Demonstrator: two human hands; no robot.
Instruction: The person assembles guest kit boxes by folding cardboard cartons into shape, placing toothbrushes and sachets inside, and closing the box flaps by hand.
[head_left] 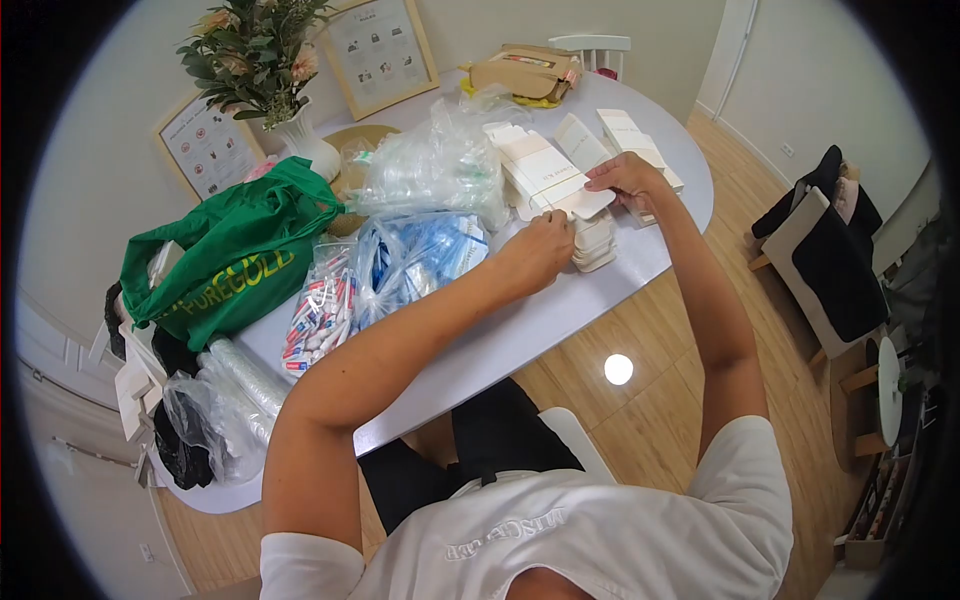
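Observation:
A bundle of flattened white cardboard boxes (pixel 545 172) with small print lies at the far side of the table, a thin band seeming to cross it. My right hand (pixel 632 182) grips the bundle's right end between thumb and fingers. At its near edge my left hand (pixel 545 245) is closed, fingers curled in a pinch; what they hold is hidden. Just below sits a second stack of white flat boxes (pixel 595 245), its edges toward me. More white boxes (pixel 640 140) lie behind my right hand.
Clear plastic bags (pixel 435 165), a bag of blue packets (pixel 425 255) and a bag of small toothpaste tubes (pixel 322 305) crowd the table's middle. A green cloth bag (pixel 235 250), plastic rolls (pixel 245 375), a flower vase (pixel 305 140) and a brown package (pixel 525 72) stand around them.

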